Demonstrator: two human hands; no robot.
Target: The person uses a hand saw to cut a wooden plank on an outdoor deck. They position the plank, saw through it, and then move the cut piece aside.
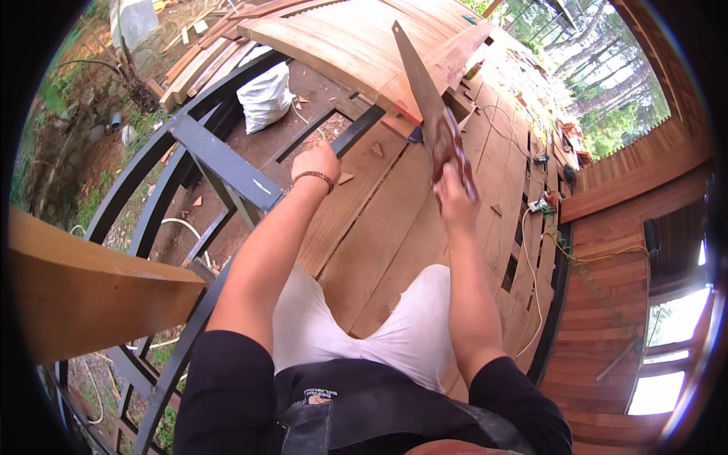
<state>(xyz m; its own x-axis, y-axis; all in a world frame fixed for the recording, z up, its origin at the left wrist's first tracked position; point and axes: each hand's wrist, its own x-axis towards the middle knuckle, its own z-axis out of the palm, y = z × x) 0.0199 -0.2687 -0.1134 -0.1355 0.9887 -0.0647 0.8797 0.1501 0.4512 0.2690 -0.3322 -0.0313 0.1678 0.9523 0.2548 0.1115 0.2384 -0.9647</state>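
Observation:
My right hand (456, 199) is wrapped round the brown handle of a handsaw (426, 89). The saw's blade points up and away from me, tilted a little to the left, its tip in front of the stacked boards. My left hand (317, 163), with a beaded bracelet at the wrist, is closed into a fist at the near end of a dark metal bar (360, 130). Its fingers are turned away, so I cannot tell whether it grips the bar or something small. Under both hands lies a floor of wooden planks (379, 205).
A black metal frame (227, 168) with open gaps runs along my left, beside a thick wooden beam (106, 292). Wide boards (334, 57) lie ahead, near a white sack (265, 98). A power strip (538, 205) and cables lie on the right, by a wooden wall (607, 303).

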